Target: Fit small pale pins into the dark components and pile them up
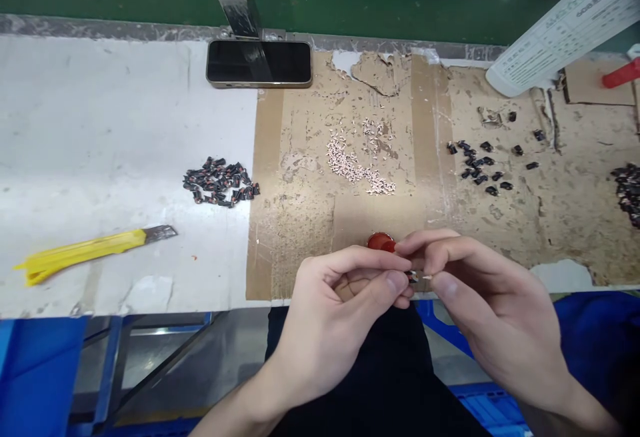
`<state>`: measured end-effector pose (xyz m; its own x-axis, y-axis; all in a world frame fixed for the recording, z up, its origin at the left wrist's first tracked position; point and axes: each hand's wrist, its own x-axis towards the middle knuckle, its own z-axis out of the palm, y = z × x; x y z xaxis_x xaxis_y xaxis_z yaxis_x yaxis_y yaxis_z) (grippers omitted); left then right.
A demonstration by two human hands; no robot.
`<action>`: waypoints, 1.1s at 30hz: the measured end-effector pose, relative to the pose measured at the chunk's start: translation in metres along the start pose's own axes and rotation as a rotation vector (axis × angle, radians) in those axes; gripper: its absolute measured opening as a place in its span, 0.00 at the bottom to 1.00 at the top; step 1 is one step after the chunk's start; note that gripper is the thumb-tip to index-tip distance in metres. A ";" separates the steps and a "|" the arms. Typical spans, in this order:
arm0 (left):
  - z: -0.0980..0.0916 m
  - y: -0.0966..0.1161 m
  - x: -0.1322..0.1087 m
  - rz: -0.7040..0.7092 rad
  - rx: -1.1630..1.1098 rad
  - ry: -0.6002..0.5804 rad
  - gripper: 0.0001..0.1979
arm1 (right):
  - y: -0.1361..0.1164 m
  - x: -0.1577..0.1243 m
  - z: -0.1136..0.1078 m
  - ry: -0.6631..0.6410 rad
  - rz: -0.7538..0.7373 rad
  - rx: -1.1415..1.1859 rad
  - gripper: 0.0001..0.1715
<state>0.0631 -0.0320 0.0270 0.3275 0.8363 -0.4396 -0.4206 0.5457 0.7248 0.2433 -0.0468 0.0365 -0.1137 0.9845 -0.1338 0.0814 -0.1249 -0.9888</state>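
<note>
The left hand (340,310) and right hand (485,297) are pinching a small dark part (413,277) between their fingertips, while a red disc (381,242) is lying just beyond them on the cardboard (300,257). Black parts (220,182) are lying in a heap on the white bench (100,124), and more are scattered across the cardboard on the right. Pale bits (353,164) are lying in a loose strip nearby. A phone (259,64) is resting at the far edge, and a yellow utility knife (95,249) is lying on the left.
</note>
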 end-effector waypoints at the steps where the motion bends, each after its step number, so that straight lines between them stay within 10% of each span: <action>1: 0.000 0.000 0.000 -0.006 0.000 -0.001 0.08 | 0.000 0.000 0.000 0.002 -0.008 -0.011 0.06; 24: 0.002 0.018 -0.001 -0.074 -0.096 -0.049 0.09 | 0.001 0.013 -0.012 -0.086 -0.330 -0.271 0.11; 33: 0.015 0.013 -0.003 0.025 -0.110 0.055 0.04 | 0.008 0.004 -0.001 0.117 -0.377 -0.170 0.24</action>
<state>0.0689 -0.0283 0.0455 0.2703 0.8496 -0.4528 -0.5192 0.5247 0.6746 0.2444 -0.0435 0.0276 -0.0542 0.9659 0.2533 0.2186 0.2590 -0.9408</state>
